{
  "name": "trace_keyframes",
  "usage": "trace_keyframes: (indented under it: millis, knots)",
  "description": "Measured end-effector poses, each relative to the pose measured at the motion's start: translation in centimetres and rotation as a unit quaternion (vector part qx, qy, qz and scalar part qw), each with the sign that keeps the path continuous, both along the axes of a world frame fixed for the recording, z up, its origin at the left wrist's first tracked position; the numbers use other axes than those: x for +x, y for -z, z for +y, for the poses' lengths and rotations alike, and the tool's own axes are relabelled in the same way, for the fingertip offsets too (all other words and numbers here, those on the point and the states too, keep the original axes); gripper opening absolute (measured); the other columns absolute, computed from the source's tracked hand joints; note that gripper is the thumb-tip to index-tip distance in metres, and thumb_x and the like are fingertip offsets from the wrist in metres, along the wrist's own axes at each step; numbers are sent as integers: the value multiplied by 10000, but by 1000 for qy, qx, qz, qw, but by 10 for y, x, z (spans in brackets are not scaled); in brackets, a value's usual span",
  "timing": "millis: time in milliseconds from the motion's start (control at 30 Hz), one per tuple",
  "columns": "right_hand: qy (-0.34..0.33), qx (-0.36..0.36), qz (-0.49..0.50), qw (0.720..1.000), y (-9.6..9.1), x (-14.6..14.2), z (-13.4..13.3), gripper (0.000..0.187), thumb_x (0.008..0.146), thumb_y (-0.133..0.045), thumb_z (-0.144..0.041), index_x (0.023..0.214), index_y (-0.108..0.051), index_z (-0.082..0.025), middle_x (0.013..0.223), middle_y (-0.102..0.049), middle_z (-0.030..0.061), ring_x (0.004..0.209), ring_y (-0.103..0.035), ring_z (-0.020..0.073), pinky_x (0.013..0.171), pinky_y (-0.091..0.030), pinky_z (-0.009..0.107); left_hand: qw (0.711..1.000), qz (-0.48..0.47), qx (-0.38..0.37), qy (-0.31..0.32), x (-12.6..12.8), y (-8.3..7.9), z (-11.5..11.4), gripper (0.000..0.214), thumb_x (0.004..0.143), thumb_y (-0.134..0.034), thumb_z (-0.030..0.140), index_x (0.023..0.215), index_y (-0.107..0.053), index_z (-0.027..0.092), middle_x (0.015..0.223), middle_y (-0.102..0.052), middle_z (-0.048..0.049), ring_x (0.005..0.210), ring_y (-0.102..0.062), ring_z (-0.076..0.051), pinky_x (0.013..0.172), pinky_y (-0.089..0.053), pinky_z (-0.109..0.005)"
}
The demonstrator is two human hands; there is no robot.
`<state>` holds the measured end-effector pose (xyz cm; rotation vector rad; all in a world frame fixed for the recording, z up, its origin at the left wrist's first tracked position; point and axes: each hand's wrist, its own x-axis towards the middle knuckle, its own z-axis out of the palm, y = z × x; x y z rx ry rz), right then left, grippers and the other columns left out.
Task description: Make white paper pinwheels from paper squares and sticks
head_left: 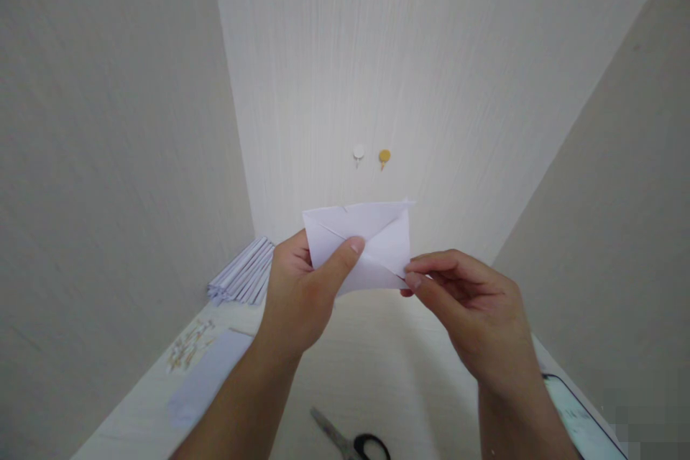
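We are seeing two bare hands working on one white envelope (384, 248), which is hanging above the tabletop (356, 366), roughly mid-view, in front of the back wall (399, 50). We are marking the left hand (305, 291) as gripping the envelope's left part: thumb is pressing flat on the face near where the folds are meeting, other fingers are going behind, mostly hidden. We are marking the right hand (474, 302) as pinching the lower right corner between thumb and fingertips. Fold lines are slanting in from the upper corners, and a small paper tip is sticking out at the top right. Below, we are noting scissors (338, 435) lying on the tabletop, black handle partly cut off by the bottom edge. On the left, we are listing a fanned stack (242, 273) of folded paper, a scatter of small bits (190, 345) too blurred to name, and a pale sheet (210, 374) lying partly behind the left forearm. A phone (582, 417) is lying at lower right, beside the right forearm. Two hooks (384, 156), one white, one yellow, are sitting side by side on the wall.
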<state>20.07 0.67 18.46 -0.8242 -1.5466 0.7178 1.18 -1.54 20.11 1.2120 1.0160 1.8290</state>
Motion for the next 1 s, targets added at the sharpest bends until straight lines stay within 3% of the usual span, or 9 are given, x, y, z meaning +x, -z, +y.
trace_keyframes:
  millis: [300, 600, 1000]
  knots:
    - [-9, -6, 5, 1000, -1, 0, -1, 41, 842, -828, -273, 876, -809, -263, 752, -782, 4, 668, -722, 150, 593, -563, 227, 999, -35, -6, -12, 8, -4, -5, 238, 755, -869, 375, 835, -795, 164, 709, -741, -14, 570, -617, -140, 541, -501, -237]
    - [1, 7, -3, 1000, -1, -1, -1, 57, 857, -824, -301, 890, -811, -256, 759, -776, 17, 677, -710, 164, 605, -570, 256, 1000, -7, 9, 10, 1, -1, 0, 251, 779, -858, 380, 870, -805, 153, 746, -761, -36, 584, -632, -147, 546, -518, -243]
    - [-7, 19, -2, 1000, 1, 2, 2, 62, 839, -840, -295, 889, -825, -260, 772, -794, 25, 701, -740, 171, 637, -602, 251, 999, -16, 0, 29, -1, 2, 3, 261, 800, -854, 391, 927, -817, 165, 934, -827, -82, 641, -683, -156, 586, -549, -251]
